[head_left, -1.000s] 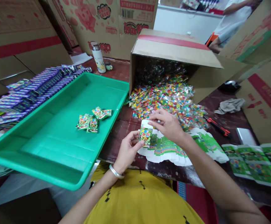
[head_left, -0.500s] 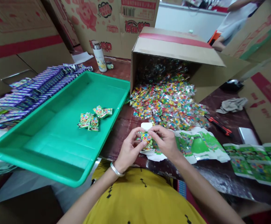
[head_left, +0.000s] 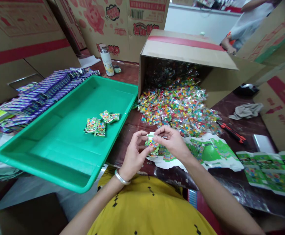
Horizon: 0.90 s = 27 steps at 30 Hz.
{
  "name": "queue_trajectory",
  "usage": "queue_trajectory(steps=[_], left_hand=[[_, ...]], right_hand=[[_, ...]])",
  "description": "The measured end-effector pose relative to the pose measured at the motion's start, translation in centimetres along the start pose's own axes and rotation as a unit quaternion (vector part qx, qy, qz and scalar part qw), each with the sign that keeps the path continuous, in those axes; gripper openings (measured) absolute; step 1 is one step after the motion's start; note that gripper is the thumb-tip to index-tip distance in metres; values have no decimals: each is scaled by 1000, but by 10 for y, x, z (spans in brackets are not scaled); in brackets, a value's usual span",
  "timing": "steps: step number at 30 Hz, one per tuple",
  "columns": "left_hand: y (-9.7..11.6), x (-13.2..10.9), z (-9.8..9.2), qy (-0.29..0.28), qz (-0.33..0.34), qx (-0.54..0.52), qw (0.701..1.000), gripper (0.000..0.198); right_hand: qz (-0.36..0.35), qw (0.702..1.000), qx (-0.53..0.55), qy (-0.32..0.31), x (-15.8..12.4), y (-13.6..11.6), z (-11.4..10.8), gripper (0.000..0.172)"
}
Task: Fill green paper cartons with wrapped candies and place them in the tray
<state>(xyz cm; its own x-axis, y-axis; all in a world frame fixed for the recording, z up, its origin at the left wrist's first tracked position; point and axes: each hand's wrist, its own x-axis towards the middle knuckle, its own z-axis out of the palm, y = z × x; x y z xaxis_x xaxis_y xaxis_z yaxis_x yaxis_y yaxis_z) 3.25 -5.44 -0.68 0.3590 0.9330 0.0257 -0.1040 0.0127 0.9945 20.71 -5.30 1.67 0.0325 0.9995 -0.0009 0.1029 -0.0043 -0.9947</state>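
At near tabletop, pinches carton between nearly closed left hand and right hand; likely light, crushable; hold edgewise.

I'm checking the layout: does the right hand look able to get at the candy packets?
Probably yes: the candy packets lie just beyond the right hand with nothing between, though its fingers are at the small printed box.

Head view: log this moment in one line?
Left hand: holding small box | Right hand: at top flap | Tray: more boxes inside
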Motion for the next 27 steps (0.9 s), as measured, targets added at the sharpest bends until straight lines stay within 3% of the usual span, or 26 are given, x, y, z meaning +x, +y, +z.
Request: queue_trajectory(steps=[6,14,16,19,22,24,27], left_hand=[[3,-2,-3,-33,0,41,999,56],[1,2,-5,-40,-16,1,999,34],[3,12,-12,10,-18,-50,999,37],[14,31,-32,147,6,-177,973,43],[19,40,-46,161,-20,-245,956,43],[10,34,-44,128,-74,-182,972,49],[-17,17,-30,55,-85,83,991,67]], right_hand=[[11,999,0,-46,8,-5,-11,19],[-130,983,-124,-38,-8,-5,-6,19],[-105,986,-123,-42,-9,-5,-13,18],[-58,992,-110,28,-4,-2,-30,38],[-48,976,-199,75,5,10,-43,27],[-37,956,-289,37,12,22,-42,18],[-27,908,-416,-31,23,39,-30,16]])
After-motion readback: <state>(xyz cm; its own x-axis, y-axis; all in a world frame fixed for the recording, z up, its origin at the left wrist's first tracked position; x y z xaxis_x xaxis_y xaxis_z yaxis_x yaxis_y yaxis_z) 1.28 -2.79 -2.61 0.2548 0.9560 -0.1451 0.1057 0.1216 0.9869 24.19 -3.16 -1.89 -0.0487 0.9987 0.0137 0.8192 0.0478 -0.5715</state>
